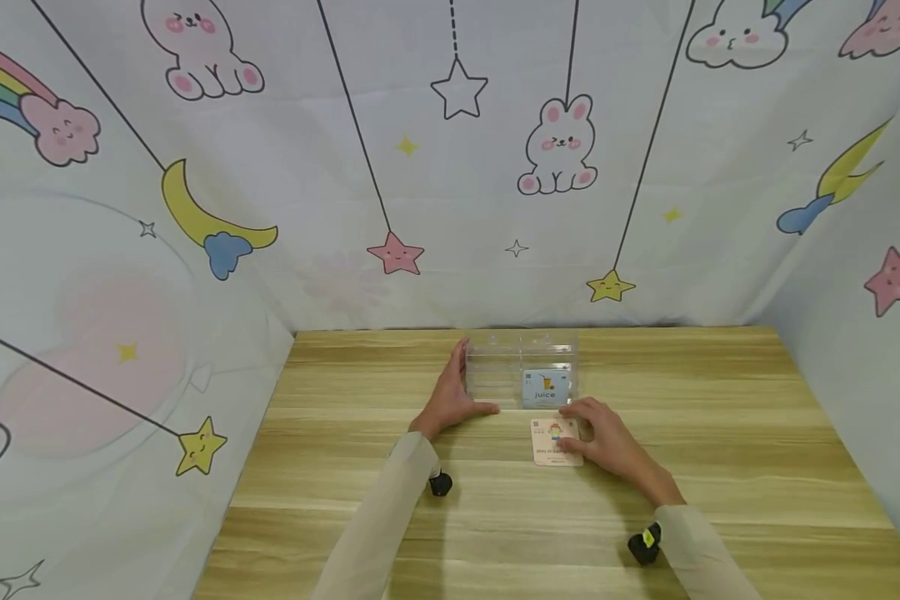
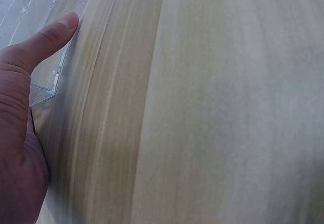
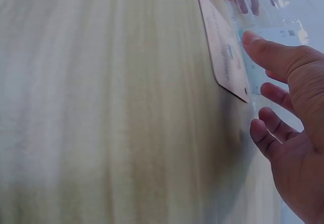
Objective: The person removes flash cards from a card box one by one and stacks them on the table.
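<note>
A clear plastic box (image 1: 493,367) with two compartments lies near the table's back edge. In its right compartment is a blue card (image 1: 545,388) marked "juice". My left hand (image 1: 452,402) rests along the box's left side, its thumb stretched by the front edge; the left wrist view shows that thumb (image 2: 61,27) over the clear rim. A pale pink card (image 1: 547,457) with a small figure and upside-down print lies in front of the box. Over its right side is my right hand (image 1: 607,437), thumb and fingers apart, fingertips close to the box's front right corner.
The wood-grain table (image 1: 330,475) stretches to both sides and toward me. Behind it hangs a white printed cloth (image 1: 465,192), with more cloth at the left and right. Each wrist wears a small black device, such as the right one (image 1: 643,546).
</note>
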Action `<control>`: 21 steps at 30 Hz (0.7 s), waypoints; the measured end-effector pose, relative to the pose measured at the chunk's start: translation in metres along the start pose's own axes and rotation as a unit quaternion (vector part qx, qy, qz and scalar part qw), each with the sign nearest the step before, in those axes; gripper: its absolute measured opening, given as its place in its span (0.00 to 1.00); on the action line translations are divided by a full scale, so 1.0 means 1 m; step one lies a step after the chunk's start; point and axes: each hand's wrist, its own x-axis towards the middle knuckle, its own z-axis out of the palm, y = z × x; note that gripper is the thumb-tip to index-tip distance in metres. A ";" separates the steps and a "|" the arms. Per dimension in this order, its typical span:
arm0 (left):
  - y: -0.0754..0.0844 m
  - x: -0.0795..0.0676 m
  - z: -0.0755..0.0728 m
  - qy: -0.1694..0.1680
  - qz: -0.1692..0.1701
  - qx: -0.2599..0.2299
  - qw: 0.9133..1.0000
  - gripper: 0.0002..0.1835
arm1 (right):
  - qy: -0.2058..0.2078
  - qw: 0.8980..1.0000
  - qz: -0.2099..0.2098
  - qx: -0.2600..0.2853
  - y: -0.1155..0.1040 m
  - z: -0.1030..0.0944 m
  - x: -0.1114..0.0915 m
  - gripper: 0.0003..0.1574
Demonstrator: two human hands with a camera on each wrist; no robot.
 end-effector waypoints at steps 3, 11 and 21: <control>0.000 -0.001 0.000 0.000 0.003 -0.002 1.000 0.78 | 0.008 1.000 0.003 0.003 -0.004 -0.005 0.005 0.29; 0.000 -0.001 -0.001 -0.002 0.004 -0.002 1.000 0.78 | 0.039 0.999 0.002 0.005 -0.011 -0.018 0.018 0.29; -0.002 0.000 0.000 0.001 0.000 0.008 1.000 0.77 | 0.080 0.997 0.004 -0.005 -0.012 -0.020 0.027 0.23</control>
